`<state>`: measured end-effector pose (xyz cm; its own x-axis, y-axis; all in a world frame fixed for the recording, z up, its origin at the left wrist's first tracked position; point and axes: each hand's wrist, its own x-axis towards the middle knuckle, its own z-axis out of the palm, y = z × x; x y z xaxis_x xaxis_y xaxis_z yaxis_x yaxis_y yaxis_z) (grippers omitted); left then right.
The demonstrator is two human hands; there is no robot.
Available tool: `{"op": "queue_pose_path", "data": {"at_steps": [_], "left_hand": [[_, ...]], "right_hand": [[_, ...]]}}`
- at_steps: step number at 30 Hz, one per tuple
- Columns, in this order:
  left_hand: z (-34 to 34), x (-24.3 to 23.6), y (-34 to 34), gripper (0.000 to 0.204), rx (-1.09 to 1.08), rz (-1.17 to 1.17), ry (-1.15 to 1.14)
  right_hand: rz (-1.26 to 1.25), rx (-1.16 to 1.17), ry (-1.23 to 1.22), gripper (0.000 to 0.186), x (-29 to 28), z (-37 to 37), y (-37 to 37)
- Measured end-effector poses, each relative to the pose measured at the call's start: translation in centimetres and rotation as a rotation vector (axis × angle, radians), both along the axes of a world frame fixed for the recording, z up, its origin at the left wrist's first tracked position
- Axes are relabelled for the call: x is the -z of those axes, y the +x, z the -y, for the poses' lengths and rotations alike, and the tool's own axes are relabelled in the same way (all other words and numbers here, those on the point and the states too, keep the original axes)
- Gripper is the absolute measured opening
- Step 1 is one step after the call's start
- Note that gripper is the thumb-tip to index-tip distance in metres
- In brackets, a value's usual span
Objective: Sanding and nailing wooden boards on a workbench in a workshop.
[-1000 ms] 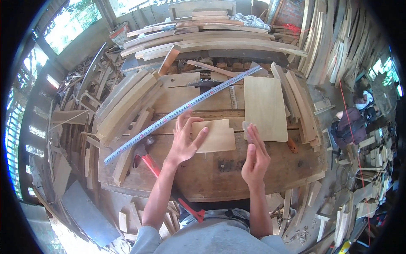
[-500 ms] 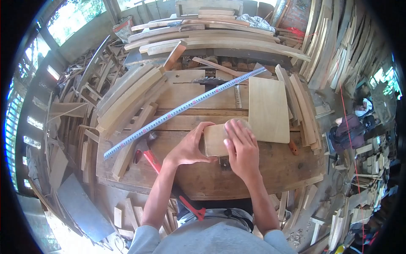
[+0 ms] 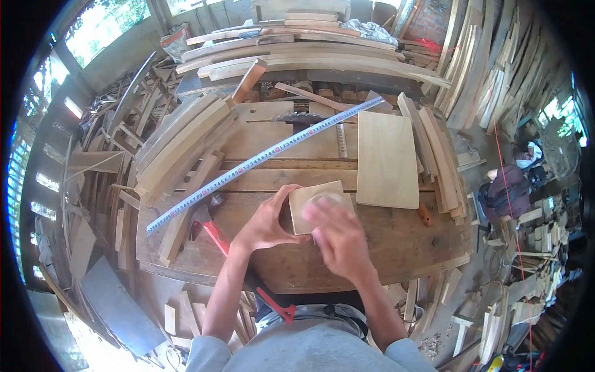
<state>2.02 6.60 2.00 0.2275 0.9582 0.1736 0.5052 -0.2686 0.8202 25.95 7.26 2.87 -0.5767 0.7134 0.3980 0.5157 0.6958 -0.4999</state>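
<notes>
My left hand [image 3: 266,222] grips a small rectangular wooden block [image 3: 315,191] by its left edge, thumb at the near side and fingers at the far side. The block is held over the wooden workbench [image 3: 297,270], its pale broad face turned up. My right hand [image 3: 339,240] lies across that face, its fingers smeared by motion. Whether anything is under those fingers cannot be made out. Just right of the block, a larger pale panel [image 3: 387,161] with rounded corners lies flat on the bench. Beyond my hands, a long white measuring rule [image 3: 266,162] lies diagonally.
A red-handled tool [image 3: 215,237] lies left of my left forearm. An orange handle [image 3: 424,214] shows near the panel. Planks [image 3: 186,142] are piled on the bench's left, with more stacked boards [image 3: 328,62] at the back. A circular saw blade [image 3: 304,118] protrudes beyond the rule.
My right hand has swept left and nearer across the block's face. The block has turned slightly. My left hand keeps its grip, and the whole view has shifted a little.
</notes>
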Motion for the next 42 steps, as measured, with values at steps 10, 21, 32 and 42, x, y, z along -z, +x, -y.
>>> {"op": "queue_pose_path", "data": {"at_steps": [10, 21, 32, 42], "left_hand": [[0.2, -0.6, 0.4, 0.105, -0.015, 0.026, -0.054], [0.1, -0.6, 0.5, 0.106, 0.003, 0.054, -0.083], [0.1, 0.2, -0.2, 0.111, 0.013, 0.088, -0.053], [0.3, 0.2, -0.3, 0.107, 0.003, 0.109, -0.068]], "right_hand": [[-0.031, 0.163, -0.002, 0.042, 0.0, -0.7, 0.3], [-0.039, 0.352, -0.02, 0.042, 0.7, -0.4, -0.3], [0.085, 0.14, 0.011, 0.043, -0.8, 1.4, -2.5], [0.065, 0.012, 0.019, 0.042, -0.8, 1.0, -3.4]]}}
